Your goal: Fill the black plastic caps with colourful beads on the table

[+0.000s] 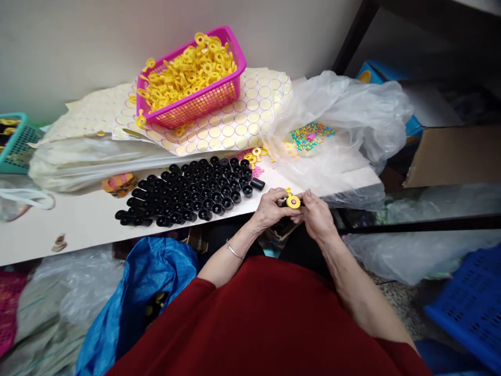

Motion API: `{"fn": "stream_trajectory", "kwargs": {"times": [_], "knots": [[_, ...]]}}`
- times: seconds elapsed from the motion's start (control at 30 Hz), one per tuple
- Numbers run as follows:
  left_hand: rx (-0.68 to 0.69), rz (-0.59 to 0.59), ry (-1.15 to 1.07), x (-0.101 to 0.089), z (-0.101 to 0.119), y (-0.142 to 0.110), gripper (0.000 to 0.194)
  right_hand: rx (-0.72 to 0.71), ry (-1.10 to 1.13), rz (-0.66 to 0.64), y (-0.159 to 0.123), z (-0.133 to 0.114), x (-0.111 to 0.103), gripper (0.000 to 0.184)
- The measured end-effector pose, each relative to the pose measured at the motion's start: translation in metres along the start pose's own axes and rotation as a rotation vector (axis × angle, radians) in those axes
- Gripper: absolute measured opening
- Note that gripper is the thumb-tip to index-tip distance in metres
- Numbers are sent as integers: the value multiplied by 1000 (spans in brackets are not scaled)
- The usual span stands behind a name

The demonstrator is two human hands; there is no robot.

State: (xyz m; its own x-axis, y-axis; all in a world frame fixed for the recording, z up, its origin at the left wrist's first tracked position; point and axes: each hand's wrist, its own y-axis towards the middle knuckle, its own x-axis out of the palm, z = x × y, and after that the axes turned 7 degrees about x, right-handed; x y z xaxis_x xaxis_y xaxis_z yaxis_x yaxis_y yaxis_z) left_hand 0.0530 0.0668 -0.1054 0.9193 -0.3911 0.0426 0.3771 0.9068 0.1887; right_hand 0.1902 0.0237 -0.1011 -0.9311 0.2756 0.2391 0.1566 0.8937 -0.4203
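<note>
The left hand [270,210] and right hand [318,218] pinch the yellow ring piece [293,207] face-up between them, presumably keeping its centre steady and visible.

Both my forearms converge forward from the torso, bare below the elbows. My left hand [271,210] is positioned at the front edge of the bench [88,224], toward its right end; thumb and fingers are closed in a pinch. My right hand [318,218] is set opposite, just beside it, palm inward, thumb extended upward, fingers curled toward the left fingertips. Both wrists are angled inward.
</note>
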Motion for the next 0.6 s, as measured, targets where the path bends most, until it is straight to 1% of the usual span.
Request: {"fn": "stream_trajectory", "kwargs": {"times": [0.07,0.1,0.13,0.17,0.23,0.3,0.4,0.53,0.6], "knots": [[50,-135,12,-2,0,-7,47,21,-55,33,-1,-3,-6,63],[72,-209,10,-4,0,-10,49,47,-72,11,0,-4,-8,65],[92,-274,10,-5,0,-12,50,85,-80,-49,1,-6,-11,65],[109,-324,20,-6,0,-14,50,126,-84,-136,2,-8,-13,66],[130,-393,68,-8,-1,-16,47,198,-88,-326,3,-11,-18,68],[140,-445,107,-10,-1,-18,46,236,-103,-462,2,-14,-24,68],[159,-513,131,-10,-1,-21,40,253,-149,-564,0,-17,-33,64],[173,-536,170,-5,0,-25,30,236,-215,-591,-4,-20,-38,52],[158,-542,203,-3,-1,-27,26,227,-228,-589,-6,-21,-36,49]]}}
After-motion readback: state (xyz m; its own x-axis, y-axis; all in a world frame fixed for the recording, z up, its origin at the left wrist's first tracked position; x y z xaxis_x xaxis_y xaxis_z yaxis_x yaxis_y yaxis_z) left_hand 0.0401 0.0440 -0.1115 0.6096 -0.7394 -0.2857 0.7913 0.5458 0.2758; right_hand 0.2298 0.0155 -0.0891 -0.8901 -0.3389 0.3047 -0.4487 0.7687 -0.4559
